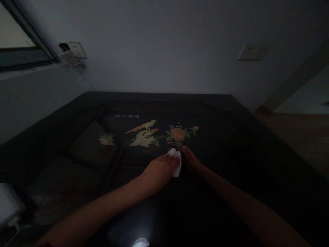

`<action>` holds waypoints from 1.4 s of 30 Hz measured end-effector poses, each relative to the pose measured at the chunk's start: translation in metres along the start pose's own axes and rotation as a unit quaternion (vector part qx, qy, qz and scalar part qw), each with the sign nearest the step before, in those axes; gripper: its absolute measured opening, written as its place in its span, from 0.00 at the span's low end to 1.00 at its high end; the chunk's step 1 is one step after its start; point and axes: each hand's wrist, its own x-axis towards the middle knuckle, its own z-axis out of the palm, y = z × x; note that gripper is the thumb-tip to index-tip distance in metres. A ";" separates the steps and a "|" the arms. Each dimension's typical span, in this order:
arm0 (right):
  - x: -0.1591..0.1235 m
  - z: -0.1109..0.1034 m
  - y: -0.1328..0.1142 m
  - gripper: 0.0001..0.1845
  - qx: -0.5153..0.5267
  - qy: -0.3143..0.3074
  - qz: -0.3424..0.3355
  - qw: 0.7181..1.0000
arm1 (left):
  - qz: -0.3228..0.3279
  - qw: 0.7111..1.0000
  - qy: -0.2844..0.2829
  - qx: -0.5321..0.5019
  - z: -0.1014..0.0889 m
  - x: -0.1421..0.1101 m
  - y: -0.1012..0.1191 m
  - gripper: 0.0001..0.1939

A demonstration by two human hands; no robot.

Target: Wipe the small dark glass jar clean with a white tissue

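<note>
My left hand (pixel 157 174) pinches a white tissue (pixel 177 171) against a small dark object (pixel 180 147) at my fingertips; wiping contact, I judge, needing steady support. My right hand (pixel 193 161) touches its far side, grip unclear. Beyond: the glossy black tabletop's (pixel 216 137) flowers (pixel 178 134), a dim wall (pixel 164 48).

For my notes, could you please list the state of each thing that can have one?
Left hand: closed on the white tissue.
White tissue: crumpled, against the dark object.
Dark object: between the hands; open or shut unclear.
Right hand: beside the dark object; grip unclear.
Right wall socket: nothing visibly plugged in.
Tabletop: glossy, showing reflections.
</note>
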 end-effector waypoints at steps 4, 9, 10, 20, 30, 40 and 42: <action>0.004 -0.005 0.007 0.37 -0.005 0.016 0.006 1.000 | 0.004 0.991 0.047 0.127 0.009 -0.003 -0.005 0.18; 0.007 -0.007 0.011 0.36 -0.010 0.022 0.002 1.000 | 0.004 0.978 0.066 0.196 0.014 -0.005 -0.010 0.20; 0.007 -0.006 0.011 0.37 -0.006 0.019 0.003 1.000 | 0.006 0.978 0.067 0.198 0.015 -0.005 -0.010 0.21; 0.002 -0.002 0.003 0.35 -0.007 0.033 -0.001 0.999 | 0.005 0.998 0.023 0.056 0.023 -0.004 0.010 0.25; 0.001 0.002 -0.002 0.36 0.012 0.049 0.017 0.999 | -0.008 0.998 0.044 -0.051 0.040 -0.003 0.014 0.26; 0.008 -0.002 -0.001 0.35 0.091 0.023 0.038 0.995 | -0.027 0.979 0.094 0.178 0.032 -0.005 0.007 0.25; 0.007 -0.003 0.000 0.35 0.080 0.021 0.034 0.996 | -0.015 0.979 0.093 0.183 0.029 -0.004 0.001 0.24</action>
